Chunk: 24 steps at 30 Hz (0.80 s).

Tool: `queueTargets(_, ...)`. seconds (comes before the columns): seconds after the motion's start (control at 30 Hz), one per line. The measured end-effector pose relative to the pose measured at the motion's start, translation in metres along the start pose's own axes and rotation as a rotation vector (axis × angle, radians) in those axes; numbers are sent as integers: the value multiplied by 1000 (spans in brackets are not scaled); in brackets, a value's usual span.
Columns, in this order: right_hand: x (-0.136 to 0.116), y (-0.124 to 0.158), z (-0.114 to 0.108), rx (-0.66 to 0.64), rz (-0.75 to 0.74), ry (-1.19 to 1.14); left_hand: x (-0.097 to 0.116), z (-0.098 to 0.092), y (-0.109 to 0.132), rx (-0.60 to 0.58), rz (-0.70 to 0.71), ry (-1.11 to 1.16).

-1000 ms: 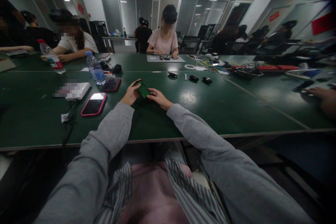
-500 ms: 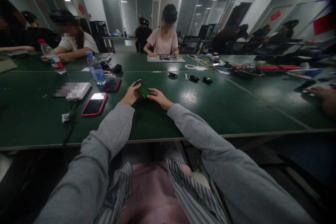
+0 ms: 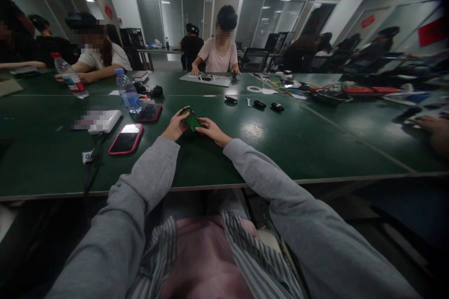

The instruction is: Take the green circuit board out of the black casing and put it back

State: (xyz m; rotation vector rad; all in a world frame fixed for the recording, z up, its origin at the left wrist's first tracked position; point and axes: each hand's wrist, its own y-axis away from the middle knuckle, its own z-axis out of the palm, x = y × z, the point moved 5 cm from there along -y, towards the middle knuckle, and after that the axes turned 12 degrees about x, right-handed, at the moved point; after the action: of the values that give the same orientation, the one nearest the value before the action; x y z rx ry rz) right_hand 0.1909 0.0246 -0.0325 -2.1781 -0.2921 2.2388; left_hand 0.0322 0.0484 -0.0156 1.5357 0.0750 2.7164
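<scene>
A small green circuit board (image 3: 191,119) is held tilted just above the dark green table (image 3: 298,145), in front of me at arm's length. My left hand (image 3: 174,126) grips its left edge with thumb and fingers curled round it. My right hand (image 3: 213,131) pinches its right lower edge, fingers closed on the board. Grey sleeves cover both forearms.
Left of my hands lie a pink-cased phone (image 3: 126,138), a second dark phone (image 3: 150,112), a white box (image 3: 104,120) and two water bottles (image 3: 127,92). Small black parts (image 3: 259,103) lie beyond. A person opposite works on a white mat (image 3: 207,79); another person's hand (image 3: 430,124) rests far right.
My hands and the board have stayed almost still. The person opposite has shifted the white mat and spread both arms wider.
</scene>
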Motion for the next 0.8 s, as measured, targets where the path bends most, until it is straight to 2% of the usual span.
queueTargets(0.23, 0, -1, 2, -2, -20, -21, 2, 4, 3, -41, 20, -1)
queueTargets(0.43, -7, 5, 2, 6, -38, 8, 3, 4, 4, -11, 12, -4)
queueTargets(0.63, -9, 4, 1, 18, 16, -22, 1, 6, 4, -28, -34, 40)
queueTargets(0.8, -3, -1, -4, 108, 150, -127, 1, 16, 11, -91, -59, 73)
